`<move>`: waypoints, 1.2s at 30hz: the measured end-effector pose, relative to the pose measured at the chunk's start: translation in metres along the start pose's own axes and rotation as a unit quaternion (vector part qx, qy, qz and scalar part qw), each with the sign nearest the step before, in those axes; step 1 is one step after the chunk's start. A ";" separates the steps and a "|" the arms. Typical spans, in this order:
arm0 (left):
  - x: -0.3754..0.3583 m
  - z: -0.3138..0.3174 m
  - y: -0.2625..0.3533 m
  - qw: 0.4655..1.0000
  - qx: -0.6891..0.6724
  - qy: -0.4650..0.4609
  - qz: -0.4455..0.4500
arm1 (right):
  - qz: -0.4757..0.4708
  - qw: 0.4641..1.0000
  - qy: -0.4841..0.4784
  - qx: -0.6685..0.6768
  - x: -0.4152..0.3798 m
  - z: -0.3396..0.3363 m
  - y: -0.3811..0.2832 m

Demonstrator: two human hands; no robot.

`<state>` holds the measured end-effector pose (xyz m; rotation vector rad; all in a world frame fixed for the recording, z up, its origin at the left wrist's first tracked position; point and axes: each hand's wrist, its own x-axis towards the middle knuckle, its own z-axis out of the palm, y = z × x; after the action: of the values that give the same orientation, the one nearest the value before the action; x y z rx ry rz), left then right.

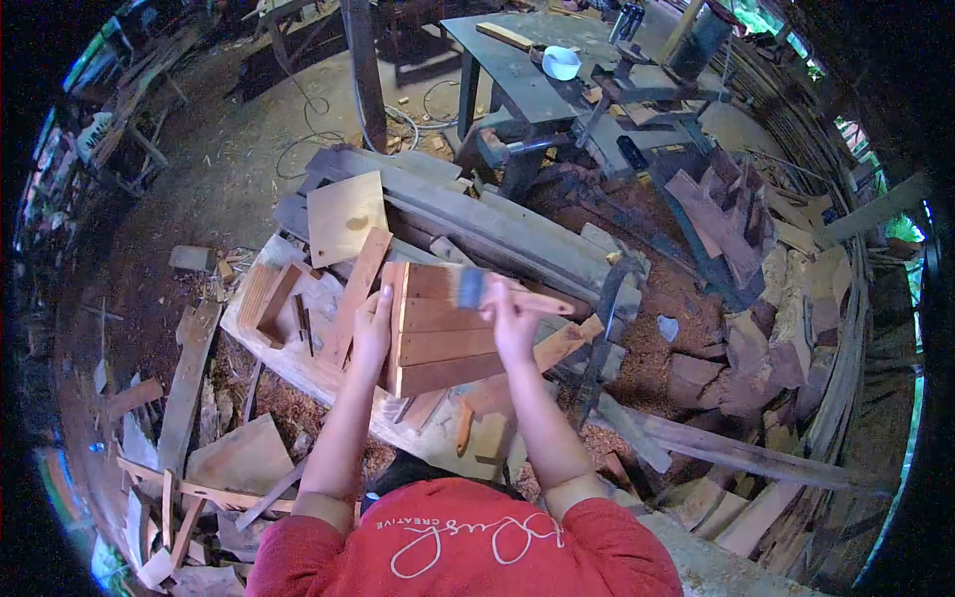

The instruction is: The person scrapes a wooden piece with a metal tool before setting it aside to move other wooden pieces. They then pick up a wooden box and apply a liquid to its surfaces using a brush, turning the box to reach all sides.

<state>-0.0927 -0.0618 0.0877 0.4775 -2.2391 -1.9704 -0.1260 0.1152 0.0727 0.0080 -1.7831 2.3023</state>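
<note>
A small wooden box [443, 333] made of reddish-brown slats is held up in front of me, over a pale workbench [298, 348]. My left hand [372, 328] grips its left edge. My right hand [512, 323] holds a paintbrush [497, 292] with a wooden handle; its blue-grey bristles rest on the box's upper right part. Both arms wear red sleeves.
Loose boards and offcuts [343, 214] lie on the bench and across the sawdust-covered floor. A grey metal table [517, 70] with a white bowl [560, 62] stands beyond. Scrap planks pile up at the right [766, 298] and lower left [219, 468].
</note>
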 end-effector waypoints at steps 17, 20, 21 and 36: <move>-0.004 0.002 -0.002 1.000 -0.008 0.010 0.001 | -0.095 0.920 0.099 -0.367 0.019 -0.054 0.057; -0.003 0.002 -0.002 1.000 0.001 0.009 -0.005 | -0.055 0.979 0.017 -0.194 0.013 -0.020 0.031; -0.003 0.002 -0.002 1.000 0.016 0.010 -0.004 | 0.047 0.990 -0.009 -0.132 0.005 -0.006 -0.004; -0.007 -0.002 -0.019 0.999 0.004 0.020 0.034 | 0.117 0.967 0.131 -0.183 0.003 -0.123 0.085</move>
<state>-0.0827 -0.0635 0.0702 0.4318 -2.2106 -1.9014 -0.1276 0.2137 -0.0406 -0.5700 -2.1226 1.9586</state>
